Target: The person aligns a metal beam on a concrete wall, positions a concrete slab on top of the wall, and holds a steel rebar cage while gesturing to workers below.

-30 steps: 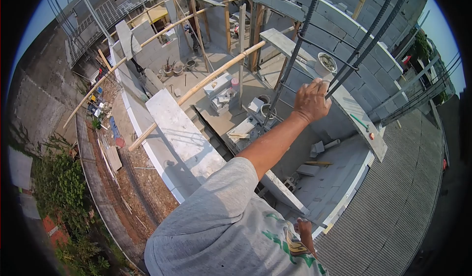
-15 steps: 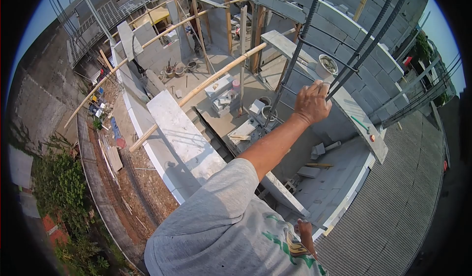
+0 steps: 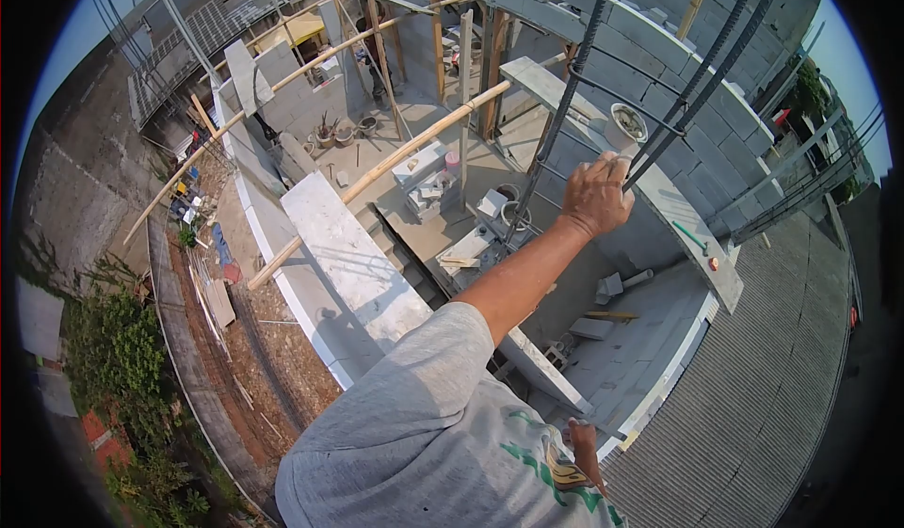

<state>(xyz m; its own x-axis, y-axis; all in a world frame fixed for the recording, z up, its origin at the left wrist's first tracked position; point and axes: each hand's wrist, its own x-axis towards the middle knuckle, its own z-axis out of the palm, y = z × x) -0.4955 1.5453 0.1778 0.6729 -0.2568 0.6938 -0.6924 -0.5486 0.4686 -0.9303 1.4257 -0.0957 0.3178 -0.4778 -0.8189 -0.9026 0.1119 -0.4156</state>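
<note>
My left hand [image 3: 599, 195] is stretched out at the upper right, its fingers curled round the lower part of a dark rebar [image 3: 702, 81] in an upright rebar cage. Just beyond its fingertips, a whitish bucket [image 3: 624, 126] with grey contents stands on a plank [image 3: 673, 203]. Farther down that plank lie a green-handled tool [image 3: 689, 235] and a small orange-red item [image 3: 713, 264]. Low in the view, beside my shirt front, my right hand [image 3: 582, 434] is small and partly hidden, with curled fingers near the block wall's top edge; what it holds cannot be made out.
Below are a floor with stacked blocks [image 3: 430, 185], buckets [image 3: 344, 133] and a dark trench-like opening. A bamboo pole [image 3: 424, 142] crosses to a pale board [image 3: 348, 255]. Corrugated roofing [image 3: 744, 377] lies right. A partly hidden person [image 3: 375, 62] stands at the back.
Both my hands keep their places. The view has shifted very slightly, and the person at the back has changed posture a little.
</note>
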